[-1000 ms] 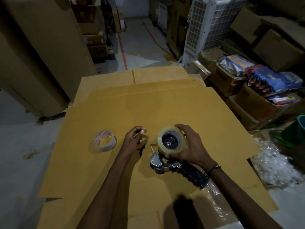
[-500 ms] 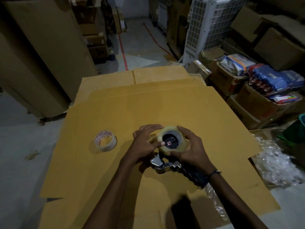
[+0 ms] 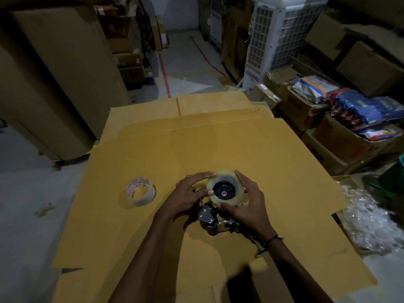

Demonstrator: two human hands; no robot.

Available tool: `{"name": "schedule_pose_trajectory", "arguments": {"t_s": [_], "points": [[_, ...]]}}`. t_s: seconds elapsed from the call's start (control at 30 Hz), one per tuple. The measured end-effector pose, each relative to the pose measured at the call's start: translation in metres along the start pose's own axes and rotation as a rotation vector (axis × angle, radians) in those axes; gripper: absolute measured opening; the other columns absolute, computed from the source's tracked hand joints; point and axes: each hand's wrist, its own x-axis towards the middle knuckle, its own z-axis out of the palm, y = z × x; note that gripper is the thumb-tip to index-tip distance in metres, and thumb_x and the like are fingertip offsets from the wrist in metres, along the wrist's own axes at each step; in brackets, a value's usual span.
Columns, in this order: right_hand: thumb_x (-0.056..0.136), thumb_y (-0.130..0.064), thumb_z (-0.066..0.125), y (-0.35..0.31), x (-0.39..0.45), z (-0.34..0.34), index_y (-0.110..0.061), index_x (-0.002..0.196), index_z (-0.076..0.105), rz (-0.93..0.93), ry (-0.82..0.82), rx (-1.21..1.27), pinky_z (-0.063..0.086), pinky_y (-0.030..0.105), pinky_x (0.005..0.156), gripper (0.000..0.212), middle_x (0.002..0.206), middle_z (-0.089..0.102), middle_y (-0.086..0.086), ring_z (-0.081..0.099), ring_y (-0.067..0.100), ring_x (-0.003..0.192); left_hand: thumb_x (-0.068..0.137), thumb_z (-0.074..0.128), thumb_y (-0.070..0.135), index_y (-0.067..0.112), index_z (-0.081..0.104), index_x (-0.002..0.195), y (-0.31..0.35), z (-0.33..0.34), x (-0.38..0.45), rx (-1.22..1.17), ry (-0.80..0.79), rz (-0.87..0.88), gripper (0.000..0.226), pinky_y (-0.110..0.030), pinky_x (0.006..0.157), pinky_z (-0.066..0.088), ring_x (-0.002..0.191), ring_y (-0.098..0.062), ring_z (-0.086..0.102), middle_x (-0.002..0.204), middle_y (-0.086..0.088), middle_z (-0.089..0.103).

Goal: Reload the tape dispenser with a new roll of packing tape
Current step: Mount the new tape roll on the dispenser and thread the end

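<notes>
Both hands wrap the new tape roll (image 3: 226, 189), which sits on the dispenser (image 3: 215, 220) hub. Right hand (image 3: 248, 204) curls round the roll's right and near side, fingers on the far rim, thumb under the near edge. Left hand (image 3: 192, 193) cups the left side, fingers over the top rim, thumb tip on the roll's face beside the dark hub. Firm two-handed hold, nothing else in either hand.

The roll looks seated or nearly seated; can't tell if it is pushed fully home. Likely step: pressing it down, or finding the tape end.

Risks: roll goes on crooked if the two hands press unevenly; wrong winding direction would put the sticky side the wrong way at the roller; dim light makes the clear tape end hard to find.

Dispenser head with metal roller sits just below the grip, its handle mostly hidden under the right wrist. Used-up roll (image 3: 141, 191) lies left of the grip, apart, on the cardboard sheet (image 3: 218, 145).
</notes>
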Motion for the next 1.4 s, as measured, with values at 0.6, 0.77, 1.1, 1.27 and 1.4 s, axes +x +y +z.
{"name": "schedule_pose_trajectory", "arguments": {"t_s": [0.6, 0.77, 1.1, 1.27, 1.4], "points": [[0.068, -0.057, 0.096, 0.006, -0.008, 0.006, -0.027, 0.153, 0.057, -0.070, 0.103, -0.024, 0.055, 0.044, 0.111, 0.098, 0.145, 0.049, -0.042, 0.053, 0.016, 0.143, 0.097, 0.074, 0.024, 0.031, 0.058, 0.147, 0.005, -0.009, 0.011, -0.071, -0.156, -0.083, 0.054, -0.033, 0.120, 0.034, 0.148, -0.008, 0.040, 0.158, 0.008, 0.050], [0.062, -0.060, 0.098, 0.009, -0.008, 0.004, -0.028, 0.152, 0.060, -0.006, 0.106, 0.002, 0.060, 0.043, 0.105, 0.102, 0.136, 0.055, -0.039, 0.058, 0.014, 0.136, 0.093, 0.079, 0.022, 0.029, 0.063, 0.143, 0.009, -0.010, 0.017, -0.042, -0.157, -0.093, 0.053, -0.038, 0.120, 0.039, 0.146, -0.012, 0.046, 0.153, 0.006, 0.056], [0.055, -0.052, 0.105, 0.005, -0.006, 0.001, -0.021, 0.151, 0.062, 0.100, 0.074, -0.048, 0.057, 0.029, 0.105, 0.109, 0.137, 0.068, 0.004, 0.066, 0.016, 0.127, 0.088, 0.084, 0.019, 0.027, 0.067, 0.139, 0.004, -0.005, 0.023, -0.019, -0.135, -0.111, 0.054, -0.048, 0.118, 0.043, 0.143, -0.015, 0.051, 0.148, 0.002, 0.062], [0.054, -0.051, 0.106, 0.005, -0.003, 0.001, -0.020, 0.150, 0.063, 0.122, 0.065, -0.079, 0.056, 0.027, 0.101, 0.110, 0.136, 0.068, 0.005, 0.067, 0.016, 0.125, 0.088, 0.083, 0.019, 0.028, 0.067, 0.139, 0.004, -0.002, 0.022, -0.003, -0.129, -0.132, 0.054, -0.048, 0.117, 0.044, 0.142, -0.017, 0.052, 0.149, 0.001, 0.061], [0.052, -0.048, 0.107, 0.005, -0.002, 0.003, -0.019, 0.150, 0.063, 0.158, 0.064, -0.070, 0.057, 0.026, 0.101, 0.111, 0.138, 0.067, 0.006, 0.066, 0.016, 0.127, 0.087, 0.084, 0.017, 0.026, 0.067, 0.138, 0.004, 0.000, 0.020, -0.018, -0.126, -0.153, 0.054, -0.048, 0.118, 0.044, 0.141, -0.017, 0.053, 0.147, 0.002, 0.062]]}}
